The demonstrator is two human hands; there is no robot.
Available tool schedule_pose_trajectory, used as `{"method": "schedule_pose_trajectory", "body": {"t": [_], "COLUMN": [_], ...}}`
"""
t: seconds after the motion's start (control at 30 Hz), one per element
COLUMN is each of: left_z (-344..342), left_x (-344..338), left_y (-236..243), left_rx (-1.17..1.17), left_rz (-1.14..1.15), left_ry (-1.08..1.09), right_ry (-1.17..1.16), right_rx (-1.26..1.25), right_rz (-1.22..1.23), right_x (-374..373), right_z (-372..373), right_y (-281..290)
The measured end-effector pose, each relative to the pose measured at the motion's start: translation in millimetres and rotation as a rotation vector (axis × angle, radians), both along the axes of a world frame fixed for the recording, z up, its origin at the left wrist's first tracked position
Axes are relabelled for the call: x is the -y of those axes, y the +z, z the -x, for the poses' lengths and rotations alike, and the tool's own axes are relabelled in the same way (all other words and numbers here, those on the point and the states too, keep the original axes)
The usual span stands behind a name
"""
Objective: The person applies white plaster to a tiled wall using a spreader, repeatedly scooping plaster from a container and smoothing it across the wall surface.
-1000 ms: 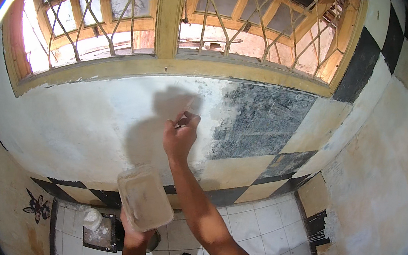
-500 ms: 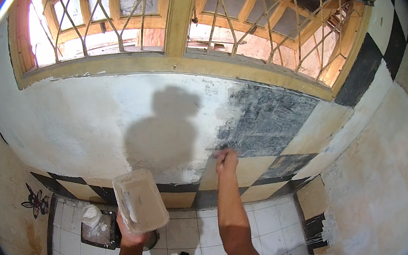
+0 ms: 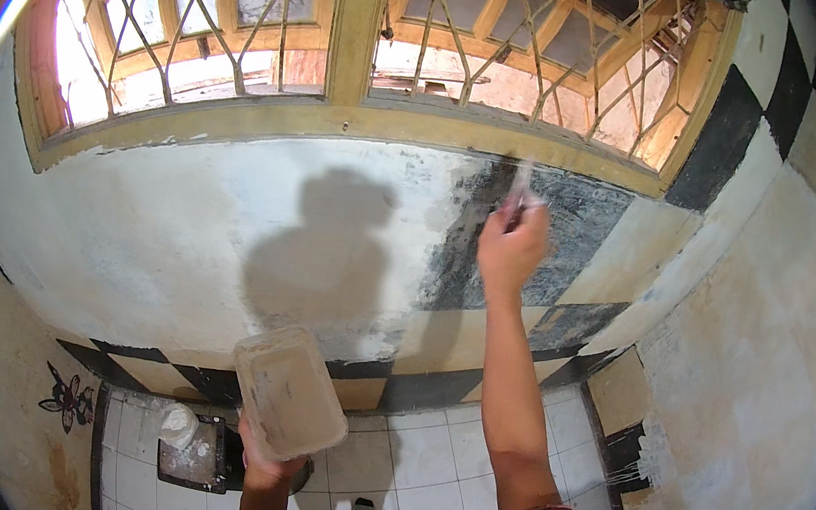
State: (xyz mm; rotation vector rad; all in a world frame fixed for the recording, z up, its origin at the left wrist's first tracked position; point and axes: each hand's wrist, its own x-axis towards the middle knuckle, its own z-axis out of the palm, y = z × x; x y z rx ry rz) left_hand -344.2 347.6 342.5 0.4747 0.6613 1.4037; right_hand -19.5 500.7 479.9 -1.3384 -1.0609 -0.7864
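My right hand [image 3: 515, 242] is closed round the dark handle of a putty knife [image 3: 521, 182]. The tool's pale, narrow blade points up at the wall just under the window frame; it is blurred, and whether it touches the wall I cannot tell. Before it lies a dark patch [image 3: 582, 230] streaked with white, bordering the white-coated wall [image 3: 171, 218]. Lower down, my left hand [image 3: 264, 455] grips a shallow rectangular plastic tub [image 3: 292, 393] by its underside and near edge. Pale residue smears the tub's inside. Most left fingers are hidden beneath it.
Above is a yellow wooden window frame [image 3: 422, 132] with metal grilles. A dark stool-like stand [image 3: 188, 462] on the white tiled floor [image 3: 425, 458] bears a white bag [image 3: 178, 424]. Black and beige checks run along the lower wall. A side wall [image 3: 750, 344] closes the right.
My right hand has risen and shifted right with the putty knife, from the dark patch's lower edge to its top. The tub has moved slightly right in the picture, still in my left hand.
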Motion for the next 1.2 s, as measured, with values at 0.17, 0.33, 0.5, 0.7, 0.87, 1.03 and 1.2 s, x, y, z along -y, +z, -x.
{"method": "schedule_pose_trajectory", "body": {"t": [0.17, 0.33, 0.5, 0.7, 0.87, 1.03, 1.2], "left_z": [7, 6, 0, -5, -5, -6, 8], "left_x": [2, 2, -5, -9, -4, -3, 0], "left_y": [-18, -14, -13, -21, -40, -52, -59], "left_rx": [-0.482, -0.307, 0.181, 0.329, -0.766, -0.605, -0.558], "left_rz": [-0.242, -0.198, 0.012, 0.103, -0.318, -0.281, -0.266], "left_ry": [0.022, 0.006, -0.042, -0.075, 0.127, 0.054, 0.092], "right_ry": [0.107, 0.157, 0.087, 0.165, 0.175, 0.181, 0.393], "right_rx": [0.498, 0.431, 0.431, 0.568, 0.544, 0.663, -0.17], "right_rz": [0.703, 0.68, 0.315, 0.295, 0.387, 0.653, 0.712], "right_x": [-9, 36, 33, 4, -18, -5, 11], "right_z": [-27, -22, -18, -23, -29, -60, -21], "right_y": [-136, -170, -26, 32, -120, -284, -270]}}
